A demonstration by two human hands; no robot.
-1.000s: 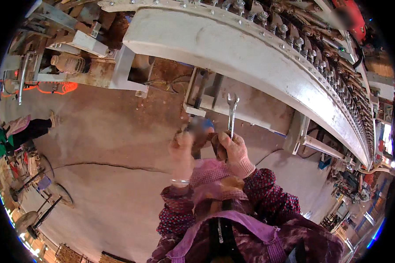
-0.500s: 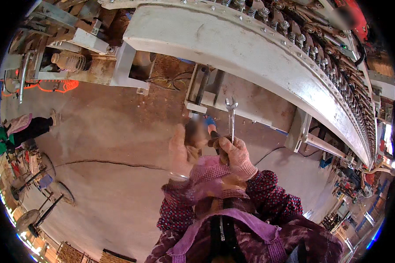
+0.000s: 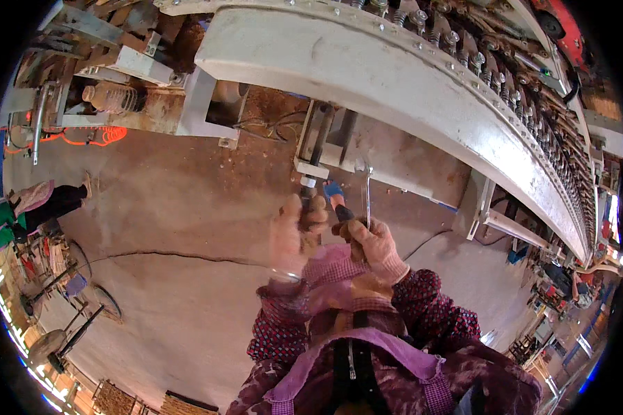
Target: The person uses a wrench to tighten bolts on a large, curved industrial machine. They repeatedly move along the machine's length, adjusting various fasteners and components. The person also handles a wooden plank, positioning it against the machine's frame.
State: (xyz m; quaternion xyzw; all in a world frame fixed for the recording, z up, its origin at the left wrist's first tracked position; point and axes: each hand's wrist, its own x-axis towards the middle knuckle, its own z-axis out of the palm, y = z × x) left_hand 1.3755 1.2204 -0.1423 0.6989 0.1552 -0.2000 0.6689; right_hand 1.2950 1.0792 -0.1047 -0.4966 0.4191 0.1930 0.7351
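1. Green and dark cloth marks one co-worker [image 3: 7, 225] at the far left, well apart from the person's two hands; one orange coiled hose [image 3: 107, 135] hangs above.
2. One clear plastic bottle [image 3: 111, 97] lies on its side among the machine parts at upper left.
3. Brown-grey floor [image 3: 180, 200] spreads wide between co-worker and hands, giving broad room on that side; one dark cable [image 3: 173, 256] crosses it.
4. One left hand [image 3: 289, 235] is raised, blurred, its fingers curled; I cannot tell whether this grip has hold of anything.
5. One blue-tipped thing [image 3: 333, 189] shows between the hands, too small to make out; the gap there is narrow.
6. One right hand [image 3: 374, 247] has its grip closed around the lower part of one metal wrench [image 3: 367, 197], which stands nearly upright, forked end up, apart from the beam's lower edge.
7. One long white beam [image 3: 367, 90] curves over the wrench toward the right; beneath it stands one white leg [image 3: 474, 204], well to the right of the right hand.
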